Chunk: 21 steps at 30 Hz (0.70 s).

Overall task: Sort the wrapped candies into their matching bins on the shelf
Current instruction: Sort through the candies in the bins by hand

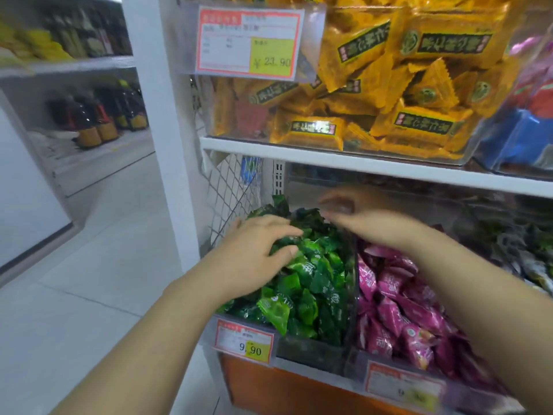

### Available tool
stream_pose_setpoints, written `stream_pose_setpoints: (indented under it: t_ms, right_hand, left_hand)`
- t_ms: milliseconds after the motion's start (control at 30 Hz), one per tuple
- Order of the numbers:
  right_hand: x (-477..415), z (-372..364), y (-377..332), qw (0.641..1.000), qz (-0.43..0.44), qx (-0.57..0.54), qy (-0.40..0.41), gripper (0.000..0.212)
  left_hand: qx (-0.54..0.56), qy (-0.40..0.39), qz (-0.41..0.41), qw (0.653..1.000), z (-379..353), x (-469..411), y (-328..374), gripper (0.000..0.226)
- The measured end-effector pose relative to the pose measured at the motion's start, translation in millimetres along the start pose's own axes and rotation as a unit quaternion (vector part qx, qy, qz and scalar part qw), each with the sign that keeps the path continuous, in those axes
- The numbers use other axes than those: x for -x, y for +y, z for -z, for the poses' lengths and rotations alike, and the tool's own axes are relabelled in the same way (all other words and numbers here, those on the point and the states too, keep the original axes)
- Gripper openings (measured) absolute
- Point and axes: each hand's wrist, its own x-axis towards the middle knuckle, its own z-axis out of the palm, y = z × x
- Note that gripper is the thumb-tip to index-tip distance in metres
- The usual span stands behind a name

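On the green candies [314, 283] the left hand [254, 253] rests, grip apart; the right hand [368, 223] is blurred, its grip impossible to tell; gentle sifting looks wise, lest greens spill among the pink candies [398, 313].

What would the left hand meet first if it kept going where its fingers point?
The left hand would likely meet the pile of green wrapped candies under its fingertips; depth is unclear.

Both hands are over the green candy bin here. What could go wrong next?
1. The green candies are heaped against the divider. The left hand resting on them could push some into the pink candies.
2. The pile tops the green bin at its front wall, so pieces could slide out.
3. The right hand is blurred, so a misplaced piece might go unnoticed.
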Motion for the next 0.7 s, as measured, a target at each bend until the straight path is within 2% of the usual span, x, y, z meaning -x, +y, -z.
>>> stream_pose_setpoints:
  t_ms: [67, 233, 400, 567, 700]
  right_hand:
    - [-20.6, -4.1, -6.4, 0.999, 0.022, 0.015, -0.036, 0.022]
    - [-67.5, -23.7, -6.6, 0.984, 0.038, 0.132, -0.114, 0.041]
    - [-96.0, -41.4, 1.3, 0.968, -0.016, 0.189, -0.163, 0.047]
    - [-110.9, -49.3, 12.6, 0.965, -0.062, 0.185, -0.177, 0.067]
    - [-115.3, -61.7, 19.2, 0.951, -0.067, 0.232, -0.191, 0.046]
  left_hand:
    - [0.04, 0.056, -0.012, 0.998, -1.0, 15.1, -3.3, 0.034]
    - [0.124, 0.167, 0.035, 0.978, -22.4, 51.2, -17.4, 0.027]
    - [0.093, 0.123, 0.016, 0.988, -32.3, 40.9, -24.7, 0.03]
    - [0.105, 0.099, 0.018, 0.989, -34.3, 31.3, -31.7, 0.03]
    - [0.123, 0.094, 0.019, 0.988, -31.9, 29.7, -31.1, 0.03]
